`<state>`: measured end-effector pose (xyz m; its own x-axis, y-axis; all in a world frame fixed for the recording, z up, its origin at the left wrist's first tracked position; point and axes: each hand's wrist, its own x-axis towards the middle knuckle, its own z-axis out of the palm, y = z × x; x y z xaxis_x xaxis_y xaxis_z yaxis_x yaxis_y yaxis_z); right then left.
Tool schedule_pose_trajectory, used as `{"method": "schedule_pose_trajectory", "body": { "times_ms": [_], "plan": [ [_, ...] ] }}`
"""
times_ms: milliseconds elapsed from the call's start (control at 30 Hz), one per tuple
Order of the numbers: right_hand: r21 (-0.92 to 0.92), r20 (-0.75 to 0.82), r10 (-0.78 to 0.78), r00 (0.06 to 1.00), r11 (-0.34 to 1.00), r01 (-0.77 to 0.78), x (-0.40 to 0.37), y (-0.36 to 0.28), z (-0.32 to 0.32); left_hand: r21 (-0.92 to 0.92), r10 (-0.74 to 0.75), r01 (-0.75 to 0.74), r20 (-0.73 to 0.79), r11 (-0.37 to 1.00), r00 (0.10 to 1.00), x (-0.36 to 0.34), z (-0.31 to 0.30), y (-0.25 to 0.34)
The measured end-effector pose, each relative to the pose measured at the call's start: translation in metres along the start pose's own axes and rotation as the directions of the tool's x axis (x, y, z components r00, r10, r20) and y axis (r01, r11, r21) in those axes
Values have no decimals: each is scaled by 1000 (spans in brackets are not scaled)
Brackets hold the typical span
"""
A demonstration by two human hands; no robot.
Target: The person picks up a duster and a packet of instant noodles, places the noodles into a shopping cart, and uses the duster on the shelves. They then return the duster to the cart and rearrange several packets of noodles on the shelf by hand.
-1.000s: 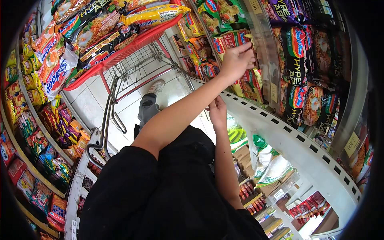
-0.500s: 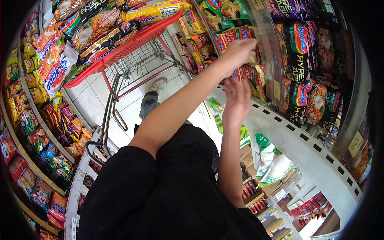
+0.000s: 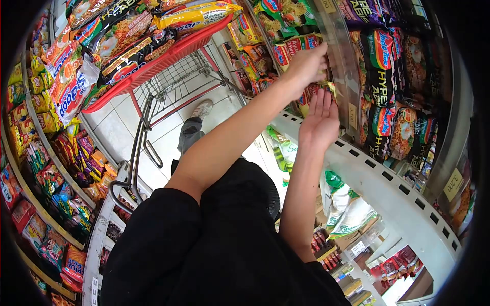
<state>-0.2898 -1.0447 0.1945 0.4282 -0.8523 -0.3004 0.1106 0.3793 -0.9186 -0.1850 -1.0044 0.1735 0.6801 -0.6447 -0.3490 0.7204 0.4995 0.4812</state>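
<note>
My left hand [image 3: 305, 69] reaches over the shelf rail at the upper right, fingers apart and slightly bent, close beside red instant noodle packets [image 3: 297, 45]. Below it my right hand [image 3: 320, 122] is open with the palm up. Its straight fingers touch the lower edge of a row of noodle packets [image 3: 312, 93], which my hands partly cover. Black noodle packets [image 3: 382, 76] stand in the compartment to the right, behind a clear divider strip with price tags [image 3: 352, 115].
A shopping cart with a red rim [image 3: 168, 57] stands ahead, noodle packs [image 3: 120, 38] beyond its handle side. Snack shelves [image 3: 56, 204] line the left. The white perforated shelf edge [image 3: 377, 171] runs along the right, with white and green bags [image 3: 352, 211] below.
My right hand has moved right and turned palm up, its fingers now against the packets. My left hand has shifted slightly, its fingers spreading a little.
</note>
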Motion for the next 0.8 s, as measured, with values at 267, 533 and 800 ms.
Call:
{"method": "schedule_pose_trajectory", "body": {
  "times_ms": [267, 533, 800],
  "plan": [
    [-187, 94, 123, 988, 977, -104, -14, 0, -9, -217, -6, 9, 15, 976, 1000, -3, 5, 2],
    [-262, 180, 263, 948, 942, -212, -37, 25, -23, -220, -15, 36, 96, 975, 995, -11, 1, -7],
    [-382, 174, 290, 941, 901, -207, -38, 27, -31, -142, -74, 97, 154, 985, 985, 5, -13, -1]
  ]
}}
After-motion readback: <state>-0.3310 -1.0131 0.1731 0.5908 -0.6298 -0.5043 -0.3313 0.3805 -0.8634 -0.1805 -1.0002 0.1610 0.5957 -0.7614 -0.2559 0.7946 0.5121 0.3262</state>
